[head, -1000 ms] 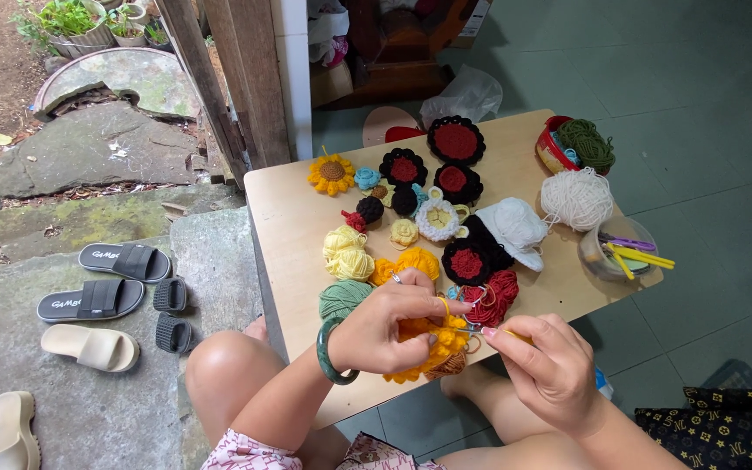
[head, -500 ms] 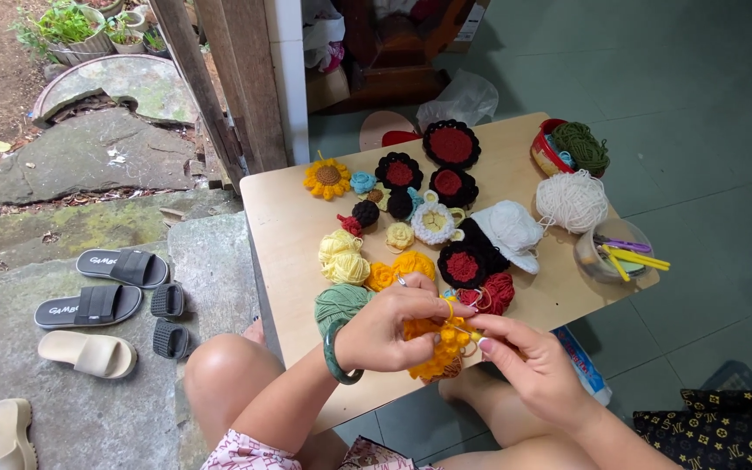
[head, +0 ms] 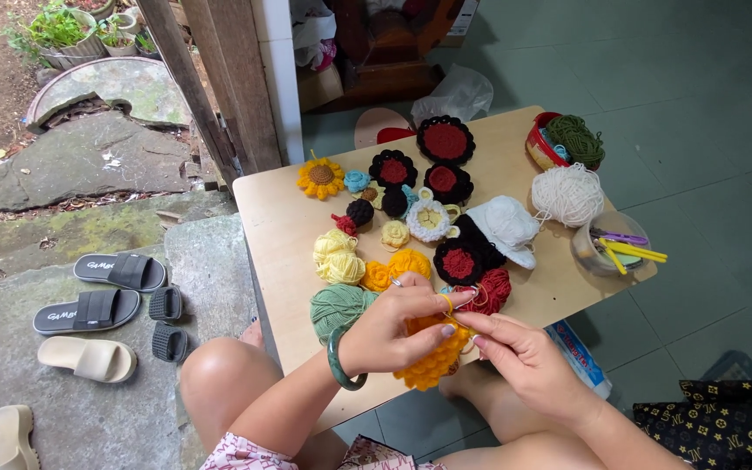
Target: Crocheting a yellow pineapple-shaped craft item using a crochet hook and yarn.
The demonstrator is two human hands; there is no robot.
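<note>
Stone doorstep and bare ground fill the left of the frame, with black slides [head: 119,271] and beige slides [head: 86,359] parked beside the low wooden tabletop [head: 280,235], off the working surface. Upper left of the tabletop: a crocheted sunflower [head: 321,177]. Below it, pale yellow yarn balls [head: 338,258] and a green yarn ball [head: 339,306] sit close to the near edge, within easy reach. Centre: black-and-red crocheted rounds [head: 446,140] spread flat and apart, so each one shows; a white crocheted piece [head: 505,228] lies just right of them.

Lower centre, the left hand [head: 393,335], green bangle [head: 338,359] at the wrist, has its fingers [head: 439,303] curled and pinching the top of the orange crochet piece [head: 428,359], holding it up over the tabletop's near edge, above the lap, so the stitches face the eyes. Orange yarn loops over one finger, likely for tension. The right hand [head: 528,361] meets it from the right, fingers pressed together pinching at the same piece's edge; any hook there is too small to make out.

Right side: white yarn ball [head: 567,193], red basket with dark green yarn [head: 573,137], and a clear tub [head: 600,252] holding yellow and purple tools upright at the far right edge.
</note>
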